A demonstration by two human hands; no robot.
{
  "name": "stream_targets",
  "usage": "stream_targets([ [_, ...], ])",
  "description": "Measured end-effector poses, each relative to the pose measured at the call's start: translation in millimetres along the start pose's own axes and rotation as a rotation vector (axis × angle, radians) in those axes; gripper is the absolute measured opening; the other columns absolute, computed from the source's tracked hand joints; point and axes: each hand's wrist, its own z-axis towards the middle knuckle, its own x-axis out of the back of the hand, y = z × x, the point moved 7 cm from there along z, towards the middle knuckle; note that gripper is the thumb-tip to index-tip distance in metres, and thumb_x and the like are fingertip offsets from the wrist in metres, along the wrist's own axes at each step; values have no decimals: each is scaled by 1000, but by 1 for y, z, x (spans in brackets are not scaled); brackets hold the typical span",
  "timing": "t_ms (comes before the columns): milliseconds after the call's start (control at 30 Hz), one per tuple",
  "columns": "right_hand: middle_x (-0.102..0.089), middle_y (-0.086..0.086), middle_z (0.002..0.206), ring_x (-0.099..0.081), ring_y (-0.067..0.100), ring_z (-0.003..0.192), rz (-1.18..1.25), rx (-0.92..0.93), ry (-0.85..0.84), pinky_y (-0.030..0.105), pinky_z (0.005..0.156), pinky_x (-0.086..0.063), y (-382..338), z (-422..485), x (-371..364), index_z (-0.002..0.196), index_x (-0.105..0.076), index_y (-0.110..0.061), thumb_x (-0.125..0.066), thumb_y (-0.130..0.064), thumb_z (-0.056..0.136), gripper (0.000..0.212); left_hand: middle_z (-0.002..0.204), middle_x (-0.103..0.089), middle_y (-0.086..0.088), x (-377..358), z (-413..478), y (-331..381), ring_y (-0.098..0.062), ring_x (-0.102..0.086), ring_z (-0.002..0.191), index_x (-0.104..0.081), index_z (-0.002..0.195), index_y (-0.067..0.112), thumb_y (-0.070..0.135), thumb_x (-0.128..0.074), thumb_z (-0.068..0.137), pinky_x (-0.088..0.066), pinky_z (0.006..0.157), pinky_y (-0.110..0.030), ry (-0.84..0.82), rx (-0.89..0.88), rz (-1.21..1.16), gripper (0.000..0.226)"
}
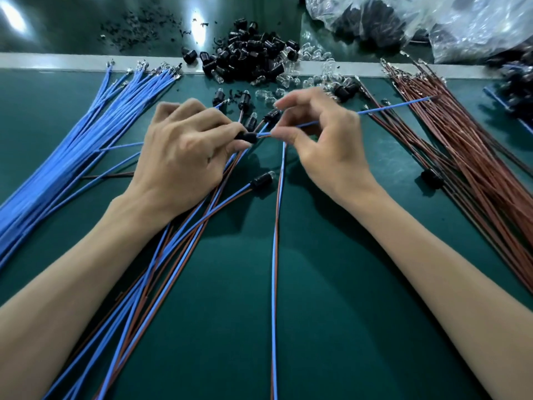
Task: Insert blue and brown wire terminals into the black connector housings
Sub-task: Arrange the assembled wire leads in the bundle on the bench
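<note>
Black connector housing [245,137], a small plastic cylinder, sits clamped in the grip of the left hand [184,151], thumb and fingers curled round it, while the right hand [326,142] pinches thin blue and brown wire ends [266,135] at its mouth, directly between the two grips. The metal terminals are too small to make out, so whether either is seated cannot be told. A terminal fed in at an angle or into the wrong cavity could bend or stop short of latching. The long blue wire [398,104] trailing outward from the right grip crosses the loose brown wire bundle [476,174] and could snag there, tugging the end off line. Under the left grip lies a fan of finished blue-and-brown wire pairs [184,255], crowding the green counter [360,298] and easily dragged by a wrist. Beyond both grips lies a heap of black housings and clear bulbs [253,62]. Outward of the left grip lies the loose blue wire bundle [72,145].
</note>
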Motion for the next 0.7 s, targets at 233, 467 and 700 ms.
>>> stream_targets([
  [233,-56,-12,77,-53,-5,68,13,-65,204,7,67,-40,9,0,19,91,-60,-14,-65,-3,83,15,87,-68,-8,0,-2,-12,-29,-60,79,-71,97,8,39,-49,97,-42,68,-38,1,90,-13,38],
  [467,-65,0,89,-61,8,83,-65,142,20,14,80,-45,-8,-3,2,97,-67,-2,-72,-11,82,18,88,-67,-12,-1,-1,-2,-30,-61,78,-71,99,3,24,-58,94,-51,65,-41,-10,34,-142,25],
  [700,-66,6,79,-57,17,71,-195,118,12,29,70,-47,3,-2,2,85,-73,-5,-69,-13,84,9,91,-66,-13,3,-3,-12,-31,-61,76,-67,104,1,23,-54,96,-48,58,-38,20,130,-96,26],
])
